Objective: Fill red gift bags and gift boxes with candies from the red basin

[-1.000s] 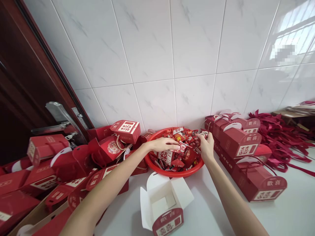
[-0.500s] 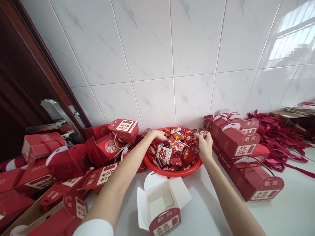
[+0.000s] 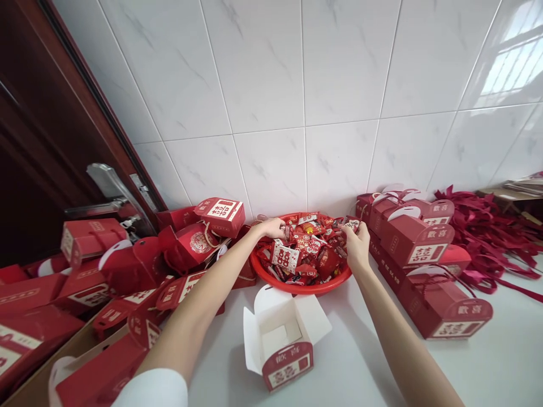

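A red plastic bowl heaped with red and white wrapped candies stands against the tiled wall. My left hand reaches into the bowl's far left side with its fingers bent down among the candies; whether it grips one is unclear. Over the bowl's right side, my right hand pinches a few small candy packets between its fingertips. In front of the bowl sits an open gift box, white inside with a red printed front and its flaps spread, with nothing visible inside.
Closed red gift boxes line up to the right of the bowl, with a heap of red ribbons beyond. More red boxes are piled at the left by a dark door with a metal handle. The counter is white.
My left hand has moved from the middle of the bowl to its far left side and curled its fingers. The right hand stays at the right rim with its packets.
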The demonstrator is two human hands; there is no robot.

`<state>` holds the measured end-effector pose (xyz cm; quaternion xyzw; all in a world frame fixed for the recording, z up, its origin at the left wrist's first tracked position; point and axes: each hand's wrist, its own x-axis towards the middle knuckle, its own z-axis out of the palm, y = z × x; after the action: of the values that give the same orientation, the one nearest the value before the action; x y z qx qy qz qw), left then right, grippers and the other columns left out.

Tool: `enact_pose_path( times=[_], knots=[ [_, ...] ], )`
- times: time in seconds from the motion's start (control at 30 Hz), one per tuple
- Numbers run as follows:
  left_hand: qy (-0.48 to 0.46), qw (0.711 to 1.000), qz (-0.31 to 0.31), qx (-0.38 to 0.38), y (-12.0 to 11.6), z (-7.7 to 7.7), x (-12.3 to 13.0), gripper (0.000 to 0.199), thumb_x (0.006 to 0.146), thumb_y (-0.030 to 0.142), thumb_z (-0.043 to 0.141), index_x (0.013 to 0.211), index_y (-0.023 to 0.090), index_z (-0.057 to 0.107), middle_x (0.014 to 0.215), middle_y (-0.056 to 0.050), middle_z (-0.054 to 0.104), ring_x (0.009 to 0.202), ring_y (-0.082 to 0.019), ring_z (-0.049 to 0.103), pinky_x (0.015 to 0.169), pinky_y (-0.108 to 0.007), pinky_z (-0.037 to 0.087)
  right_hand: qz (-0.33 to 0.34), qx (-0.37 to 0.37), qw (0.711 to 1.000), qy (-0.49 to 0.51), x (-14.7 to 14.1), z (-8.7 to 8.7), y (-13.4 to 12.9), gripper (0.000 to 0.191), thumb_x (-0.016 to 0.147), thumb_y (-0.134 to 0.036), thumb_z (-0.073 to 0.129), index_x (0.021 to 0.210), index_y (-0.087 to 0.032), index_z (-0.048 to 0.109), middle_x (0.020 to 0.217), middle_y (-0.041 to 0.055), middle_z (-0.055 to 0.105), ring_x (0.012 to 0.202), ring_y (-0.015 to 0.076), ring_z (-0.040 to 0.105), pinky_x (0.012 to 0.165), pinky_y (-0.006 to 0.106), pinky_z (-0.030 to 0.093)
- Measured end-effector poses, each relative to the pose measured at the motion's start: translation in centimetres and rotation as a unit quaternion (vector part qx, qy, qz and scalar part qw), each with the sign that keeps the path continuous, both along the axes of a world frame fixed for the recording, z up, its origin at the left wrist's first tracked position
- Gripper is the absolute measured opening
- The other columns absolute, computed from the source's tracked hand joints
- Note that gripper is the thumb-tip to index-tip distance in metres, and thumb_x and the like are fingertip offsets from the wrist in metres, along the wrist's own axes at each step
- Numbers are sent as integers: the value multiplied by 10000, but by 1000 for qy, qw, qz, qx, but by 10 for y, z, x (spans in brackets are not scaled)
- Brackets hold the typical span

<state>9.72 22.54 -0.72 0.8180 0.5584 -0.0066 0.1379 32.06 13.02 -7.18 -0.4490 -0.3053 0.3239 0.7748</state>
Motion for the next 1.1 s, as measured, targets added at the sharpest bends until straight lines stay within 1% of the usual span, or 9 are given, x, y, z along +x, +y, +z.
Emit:
enact_pose_path(
  times=[0.2,0.4,0.47,0.57,0.6,0.67,0.97,1.03,1.1],
  knots=[
    [-105,994,-4,15,-13,7,-8,171,558,226,723,706,188,647,582,56,589,645,-164,574,585,-247,390,5,-2,1000,-5,1,1,1,297,591,-370,658,789,-234,484,711,-46,619,596,145,590,534,258,455],
    [-209,977,1,49,-14,27,-10,175,571,263,745,621,171,604,585,43,586,629,-152,572,587,-254,396,5,1,1000,-9,1,2,0,280,583,-356,656,766,-235,482,698,-55,618,588,138,588,540,255,456],
    [-275,960,10,52,-15,35,-8,183,586,272,739,640,167,599,613,29,611,631,-154,592,594,-260,420,5,4,1000,-11,1,2,0,281,584,-351,666,753,-237,472,671,-65,599,559,131,570,534,255,451],
    [-425,905,28,16,-17,40,-3,204,575,242,746,714,158,622,686,3,670,639,-162,629,613,-273,474,5,3,1000,-14,2,0,0,272,596,-346,661,744,-241,458,662,-65,600,546,130,561,523,252,440],
    [-461,887,34,0,-18,40,-2,220,569,230,753,734,156,629,701,-1,680,640,-162,635,619,-277,489,6,3,1000,-15,2,0,0,271,599,-346,659,744,-242,455,669,-62,605,554,133,567,525,252,440],
    [-485,873,39,-19,-18,35,1,244,563,213,770,761,153,642,722,-1,692,652,-156,643,643,-278,510,6,3,1000,-16,2,-1,1,271,601,-349,658,745,-242,455,679,-62,606,572,137,580,539,255,448],
    [-437,898,41,-2,-10,-3,-1,239,583,230,803,757,143,663,740,-9,708,705,-175,668,713,-303,535,21,3,1000,9,1,2,-1,283,556,-343,651,750,-240,473,652,-70,597,555,132,570,502,241,437],
    [-425,904,43,12,-6,-7,-1,298,563,206,811,824,142,681,792,-10,723,762,-184,681,768,-309,541,20,5,1000,8,1,3,-1,282,553,-341,653,743,-238,473,641,-70,596,551,130,570,502,239,439],
    [-409,911,48,26,-2,-10,-2,450,530,167,820,963,140,697,921,-34,746,869,-208,695,834,-321,543,17,6,1000,5,1,2,-1,282,555,-342,657,740,-235,473,641,-70,590,553,126,566,507,237,442]
  ],
)
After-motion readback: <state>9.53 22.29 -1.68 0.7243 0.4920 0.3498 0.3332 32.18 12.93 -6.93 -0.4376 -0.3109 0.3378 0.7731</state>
